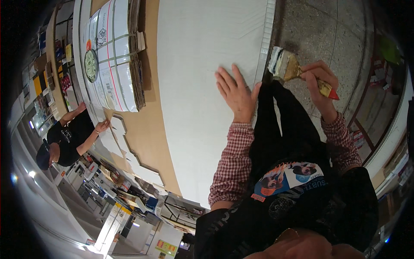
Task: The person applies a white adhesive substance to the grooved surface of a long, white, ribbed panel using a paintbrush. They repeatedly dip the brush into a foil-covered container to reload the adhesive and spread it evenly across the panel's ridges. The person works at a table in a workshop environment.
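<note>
Fingers of the left hand (235, 93) lie spread flat on the big white sheet (202, 86), close to its corrugated edge. Just off that edge, the right hand (319, 80) pinches a paintbrush (297, 71) by its yellow, red-tipped handle, bristles toward the sheet. Beyond the sheet's far side stands a strapped stack of flattened cartons (114, 56), white with red and black print and a round green label. Another person (64, 138) leans there.
</note>
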Available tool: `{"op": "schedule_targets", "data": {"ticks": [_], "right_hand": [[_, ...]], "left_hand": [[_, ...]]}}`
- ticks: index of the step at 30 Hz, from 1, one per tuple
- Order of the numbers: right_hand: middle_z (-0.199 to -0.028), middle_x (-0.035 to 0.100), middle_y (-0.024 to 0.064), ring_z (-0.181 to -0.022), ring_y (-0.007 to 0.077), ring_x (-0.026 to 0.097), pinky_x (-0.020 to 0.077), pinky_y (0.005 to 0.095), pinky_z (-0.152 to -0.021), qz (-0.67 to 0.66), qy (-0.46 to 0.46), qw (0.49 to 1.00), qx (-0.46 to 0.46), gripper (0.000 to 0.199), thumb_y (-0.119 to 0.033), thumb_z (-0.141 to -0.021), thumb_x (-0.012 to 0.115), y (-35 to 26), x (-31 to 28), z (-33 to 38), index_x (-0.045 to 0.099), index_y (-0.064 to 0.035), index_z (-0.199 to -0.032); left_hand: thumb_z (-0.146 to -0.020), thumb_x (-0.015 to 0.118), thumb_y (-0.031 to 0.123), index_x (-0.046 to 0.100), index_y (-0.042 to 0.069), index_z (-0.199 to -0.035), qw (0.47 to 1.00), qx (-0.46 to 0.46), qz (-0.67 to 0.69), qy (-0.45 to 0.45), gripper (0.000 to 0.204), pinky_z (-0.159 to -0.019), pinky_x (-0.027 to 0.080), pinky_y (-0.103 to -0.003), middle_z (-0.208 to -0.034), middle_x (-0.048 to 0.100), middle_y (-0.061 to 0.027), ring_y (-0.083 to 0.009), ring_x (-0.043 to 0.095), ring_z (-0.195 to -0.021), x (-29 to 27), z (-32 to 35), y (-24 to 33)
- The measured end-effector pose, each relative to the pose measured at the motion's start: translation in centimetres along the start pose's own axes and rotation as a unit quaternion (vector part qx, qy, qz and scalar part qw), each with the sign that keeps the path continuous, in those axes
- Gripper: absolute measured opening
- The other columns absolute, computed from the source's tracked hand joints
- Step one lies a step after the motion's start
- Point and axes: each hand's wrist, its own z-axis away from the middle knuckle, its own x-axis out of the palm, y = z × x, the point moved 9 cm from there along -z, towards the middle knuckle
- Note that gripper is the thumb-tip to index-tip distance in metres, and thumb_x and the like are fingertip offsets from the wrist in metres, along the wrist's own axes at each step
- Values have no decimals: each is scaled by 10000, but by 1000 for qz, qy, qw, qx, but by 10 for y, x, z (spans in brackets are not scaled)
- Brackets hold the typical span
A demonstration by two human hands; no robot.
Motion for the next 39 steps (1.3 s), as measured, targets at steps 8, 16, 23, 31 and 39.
{"op": "schedule_targets", "data": {"ticks": [8,16,23,31,39], "right_hand": [[-865,627,49,-716,82,585,498,215,-621,-52,22,991,-124,58,-52,-911,626,16,-10,-70,655,-1,-910],[-878,629,70,-714,97,606,497,220,-613,-4,-10,999,-48,63,-49,-915,616,11,-10,-32,657,-1,-911],[-927,633,77,-777,115,631,544,239,-658,-62,24,992,-107,132,-82,-943,579,19,-39,-66,659,22,-926],[-935,633,82,-824,122,631,559,245,-704,-78,-16,995,-58,180,-108,-957,554,55,-22,-99,663,29,-915],[-930,633,76,-812,128,648,570,240,-673,-131,44,990,-12,166,-120,-962,563,10,-37,-17,659,16,-956]], "left_hand": [[-897,591,434,372,32,-1432,998,1,-52,-20,704,-1064,312,-549,-1452,307,-322,-499,300,-1342,-3,7,-3],[-904,553,348,516,-6,-1300,999,43,-5,-21,532,-877,511,-487,-1287,476,-357,-528,473,-1188,-16,-5,-8],[-944,527,305,525,26,-1298,998,54,-22,-25,451,-832,537,-470,-1314,468,-338,-506,513,-1162,-22,-6,-4],[-943,522,314,529,20,-1292,999,48,-13,-12,456,-822,540,-469,-1285,487,-344,-519,509,-1161,-21,-6,-1],[-941,528,319,555,26,-1263,998,61,-14,-11,437,-771,552,-469,-1261,509,-336,-504,529,-1144,-25,-6,-3]]}}
